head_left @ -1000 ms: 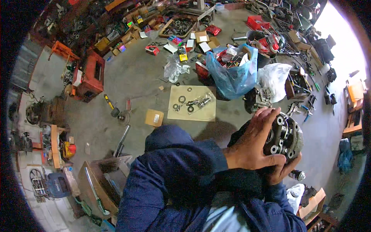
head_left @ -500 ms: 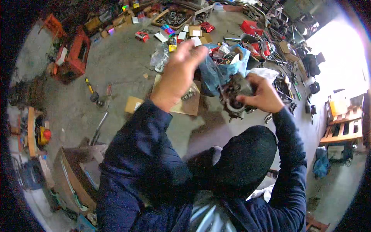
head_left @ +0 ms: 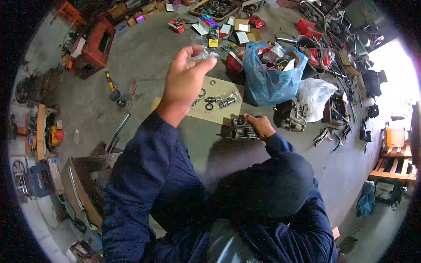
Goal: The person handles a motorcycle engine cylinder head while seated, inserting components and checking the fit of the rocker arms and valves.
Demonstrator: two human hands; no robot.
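My left hand (head_left: 185, 81) is raised over the floor, fingers curved and apart from the thumb. A clear plastic bag (head_left: 204, 53) shows by its fingertips; it looks to lie on the floor behind them. My right hand (head_left: 262, 127) grips a finned metal engine part, like a cylinder head (head_left: 242, 132), by its right side; whether that part touches the floor I cannot tell. Just beyond, a tan sheet (head_left: 213, 116) bears several small metal parts, among them a bearing ring (head_left: 209, 106) and a bagged shaft piece (head_left: 228, 101).
A metal casing (head_left: 293, 117) sits by a white plastic bag (head_left: 316, 98), right of my right hand. Behind stands a full blue plastic bag (head_left: 272, 83). Small boxes (head_left: 241, 26) lie farther off. A hammer (head_left: 112, 90) is at left, pliers (head_left: 323, 136) at right.
My right hand has moved left and nearer to me, the metal part in it lower now. The casing by the white bag has come into clear sight. My left hand has shifted left.
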